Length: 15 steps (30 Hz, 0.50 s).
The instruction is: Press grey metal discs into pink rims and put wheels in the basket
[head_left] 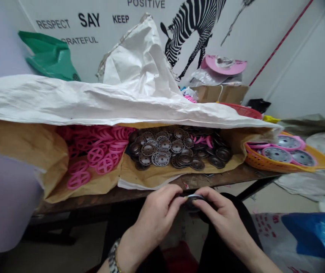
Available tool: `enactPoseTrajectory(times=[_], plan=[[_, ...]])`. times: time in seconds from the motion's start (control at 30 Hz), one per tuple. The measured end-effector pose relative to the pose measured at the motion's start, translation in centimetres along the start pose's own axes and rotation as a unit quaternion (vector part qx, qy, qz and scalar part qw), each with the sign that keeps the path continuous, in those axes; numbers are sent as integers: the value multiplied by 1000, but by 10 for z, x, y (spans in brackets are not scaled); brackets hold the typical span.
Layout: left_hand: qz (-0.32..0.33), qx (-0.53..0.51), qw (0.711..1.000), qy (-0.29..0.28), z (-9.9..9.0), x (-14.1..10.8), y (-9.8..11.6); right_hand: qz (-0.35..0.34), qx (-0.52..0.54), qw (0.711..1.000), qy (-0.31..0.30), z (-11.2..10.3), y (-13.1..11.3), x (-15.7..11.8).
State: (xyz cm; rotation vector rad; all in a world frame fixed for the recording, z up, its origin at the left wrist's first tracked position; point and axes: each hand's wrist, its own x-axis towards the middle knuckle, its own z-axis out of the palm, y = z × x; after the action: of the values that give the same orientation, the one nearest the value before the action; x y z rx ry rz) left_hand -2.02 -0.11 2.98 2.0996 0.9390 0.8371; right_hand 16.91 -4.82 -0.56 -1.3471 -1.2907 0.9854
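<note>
Over my lap, just in front of the table edge, a dark grey wheel disc [193, 204] is held nearly edge-on. My left hand [158, 206] pinches its left rim between thumb and fingers. Gripping the right side, my right hand [221, 212] has its thumb on the near face. Much of the disc is hidden behind the fingers. Beyond my hands lies a pile of similar grey wheel discs [162, 146] on brown-lined sacking. Left of that pile are many pink spoked rings [97, 153].
An orange basket [261, 163] at the right holds pink-and-grey wheels [278, 154]. A white sack [94, 104] rises behind the piles. The dark wooden table edge [105, 199] runs before my lap. Further back stands a cardboard box [219, 94]; at lower right are plastic bags [307, 235].
</note>
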Motion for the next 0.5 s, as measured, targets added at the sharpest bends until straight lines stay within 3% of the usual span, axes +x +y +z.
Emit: enactPoseTrajectory(times=[0.13, 0.23, 0.3, 0.4, 0.5], plan=[[54, 171, 979, 95, -64, 20, -14, 51, 36, 998, 10, -7, 13, -7], [-3, 363, 925, 111, -113, 47, -43, 72, 24, 997, 18, -13, 18, -12], [-47, 456, 885, 85, -136, 64, -64, 74, 7, 997, 25, -15, 20, -15], [-92, 529, 843, 41, -155, 83, -91, 79, 7, 996, 26, -13, 23, -22], [-97, 536, 838, 29, -158, 91, -111, 89, 12, 996, 18, -8, 29, -28]])
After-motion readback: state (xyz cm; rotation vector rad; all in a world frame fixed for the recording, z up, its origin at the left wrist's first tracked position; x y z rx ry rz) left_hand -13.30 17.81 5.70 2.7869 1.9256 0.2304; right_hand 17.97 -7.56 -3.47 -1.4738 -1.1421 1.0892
